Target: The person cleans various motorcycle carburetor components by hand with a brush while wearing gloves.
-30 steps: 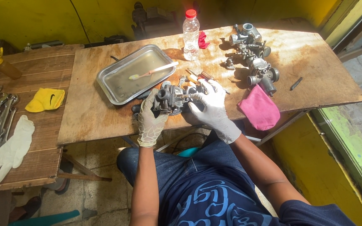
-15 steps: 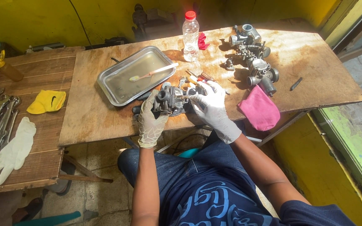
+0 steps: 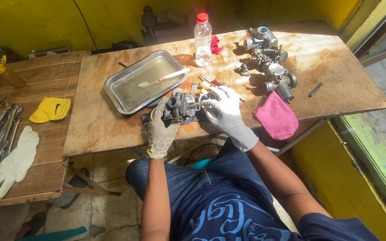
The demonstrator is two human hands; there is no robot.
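Surface: bare plywood tabletop [image 3: 112, 129], sunlit, beside a wooden plank bench [image 3: 45, 165] at 9 o'clock.
Room: yellow walls [image 3: 45, 22], tiled floor.
Thing: dark grey metal carburettor [image 3: 182, 108] near the table's front edge; long axis roughly 9 to 3 o'clock, round throat facing 10 o'clock.
Left hand [image 3: 161, 129]: gloved fingers wrapped around the carburettor.
Right hand [image 3: 224, 111]: gloved fingers curled on its 3 o'clock side.
Nearby: shallow steel tray [image 3: 126, 96] with 1 toothbrush [image 3: 162, 78] at 11 o'clock; pink cloth [image 3: 277, 119] at 3 o'clock.

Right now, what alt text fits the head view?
Two gloved hands, left hand and right hand, hold a dark metal carburetor on a wooden board table. Behind it sit a metal tray with a toothbrush, a bottle and a pink cloth.
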